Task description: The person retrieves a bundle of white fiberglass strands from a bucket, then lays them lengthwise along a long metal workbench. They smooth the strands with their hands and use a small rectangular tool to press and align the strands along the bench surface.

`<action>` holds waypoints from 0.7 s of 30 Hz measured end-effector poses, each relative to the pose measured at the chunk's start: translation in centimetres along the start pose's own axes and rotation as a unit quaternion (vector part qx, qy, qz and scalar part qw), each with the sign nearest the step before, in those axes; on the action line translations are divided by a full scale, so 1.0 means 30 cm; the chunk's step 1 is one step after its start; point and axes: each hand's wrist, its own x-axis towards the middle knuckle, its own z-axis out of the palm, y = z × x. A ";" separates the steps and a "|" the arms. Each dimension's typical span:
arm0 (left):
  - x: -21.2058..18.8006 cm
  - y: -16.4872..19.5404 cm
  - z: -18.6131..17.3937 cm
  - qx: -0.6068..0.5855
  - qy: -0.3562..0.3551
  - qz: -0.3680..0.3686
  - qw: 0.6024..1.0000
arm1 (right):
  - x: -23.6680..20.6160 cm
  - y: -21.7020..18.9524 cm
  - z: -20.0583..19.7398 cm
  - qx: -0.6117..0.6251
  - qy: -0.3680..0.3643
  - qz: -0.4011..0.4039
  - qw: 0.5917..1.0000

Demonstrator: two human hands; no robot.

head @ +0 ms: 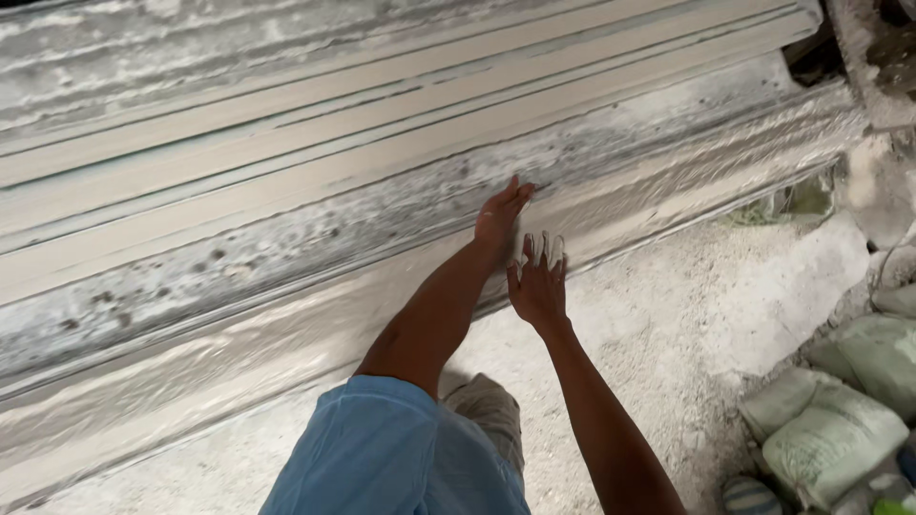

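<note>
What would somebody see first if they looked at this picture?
Probably the two bare arms reaching up the middle, with the left hand and right hand pressed flat, fingers spread, against a long grey moulded slab coated in pale plaster, which runs slantwise across the whole picture. Next come the blue sleeve at the bottom and the dusty sacks piled at the lower right.

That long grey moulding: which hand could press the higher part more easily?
Probably the left hand: its fingertips already touch the plaster moulding higher up, arm stretched. The right hand lies flat on the lower edge.
</note>
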 end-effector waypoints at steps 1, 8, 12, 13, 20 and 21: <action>0.066 0.009 -0.037 -0.002 -0.001 0.003 1.000 | 0.032 0.075 -0.012 -0.001 -0.003 0.002 1.000; 0.574 0.117 -0.298 -0.046 0.022 -0.066 0.997 | 0.232 0.616 -0.091 -0.093 -0.018 -0.100 0.991; 0.839 0.147 -0.515 0.034 -0.034 -0.050 0.998 | 0.280 0.930 -0.187 0.014 0.010 -0.089 0.996; 0.901 0.134 -0.565 0.015 -0.047 -0.039 0.998 | 0.302 1.002 -0.216 -0.004 -0.002 -0.105 0.994; 1.297 0.163 -0.816 0.023 -0.049 -0.043 0.998 | 0.435 1.474 -0.344 0.061 -0.033 -0.047 0.996; 1.359 0.169 -0.845 0.068 -0.035 -0.066 0.995 | 0.461 1.537 -0.351 0.055 -0.034 -0.055 0.996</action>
